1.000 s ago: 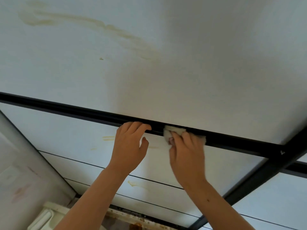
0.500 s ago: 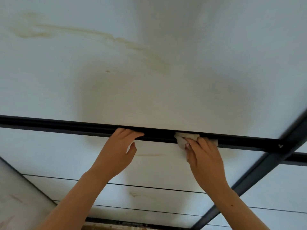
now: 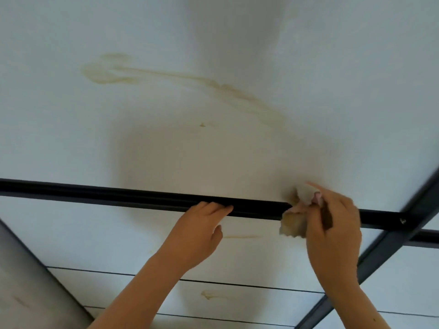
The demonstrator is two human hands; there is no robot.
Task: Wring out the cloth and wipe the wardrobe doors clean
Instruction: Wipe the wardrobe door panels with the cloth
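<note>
The white wardrobe door (image 3: 213, 150) fills the view, crossed by a black horizontal rail (image 3: 118, 194). A long yellowish stain (image 3: 180, 77) runs over the upper panel. My right hand (image 3: 332, 233) grips a small crumpled white cloth (image 3: 294, 224) and holds it against the door at the rail, right of centre; part of the cloth shows above my fingers. My left hand (image 3: 199, 231) rests with straight fingers on the rail's lower edge, a little left of the cloth.
A dark frame bar (image 3: 389, 238) runs diagonally at the right and meets the rail. Smaller yellow marks (image 3: 242, 236) lie on the lower panels. Thin dark seams (image 3: 237, 283) divide those panels. A grey wall surface (image 3: 28, 281) stands at the lower left.
My right hand has moved right and slightly up along the rail with the cloth, now reaching onto the upper panel. The view has shifted, showing more of the stain. My left hand stays on the rail.
</note>
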